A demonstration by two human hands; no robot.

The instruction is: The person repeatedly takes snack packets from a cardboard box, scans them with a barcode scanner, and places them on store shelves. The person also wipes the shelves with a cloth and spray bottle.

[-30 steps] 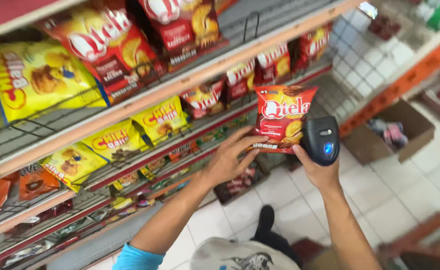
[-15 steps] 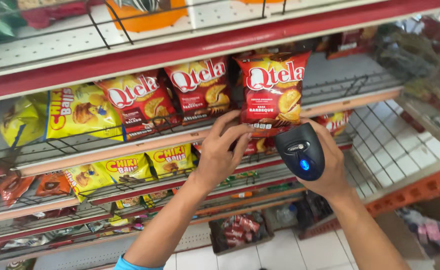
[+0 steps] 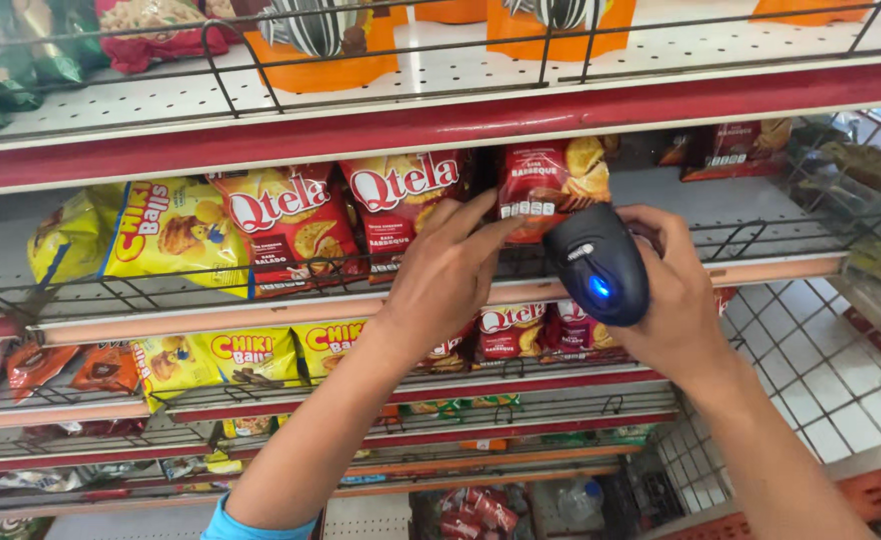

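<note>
Nearest, low in the scene: left forearm with a blue sleeve edge rising from the lower left, right forearm rising from the lower right. Right hand (image 3: 676,300) wrapped around a dark rounded handheld scanner (image 3: 598,265) with a glowing blue light, fingers curled tight about its body, window turned toward the shelf. Just left of it, left hand (image 3: 451,270) raised to the middle wire-fronted shelf (image 3: 761,268), fingers stretched out and pinching the lower left edge of a glossy red snack bag (image 3: 551,185) with a white label strip. Bag standing on that shelf, just above and behind the scanner, right of two more red snack bags (image 3: 346,215). Further left on the same shelf, yellow puffed-ball snack bags (image 3: 176,235). Below, lower shelves with smaller yellow and red packets (image 3: 251,355). Farthest and highest, a white pegboard shelf (image 3: 661,50) behind a wire rail, bearing orange striped packets (image 3: 321,45).
</note>
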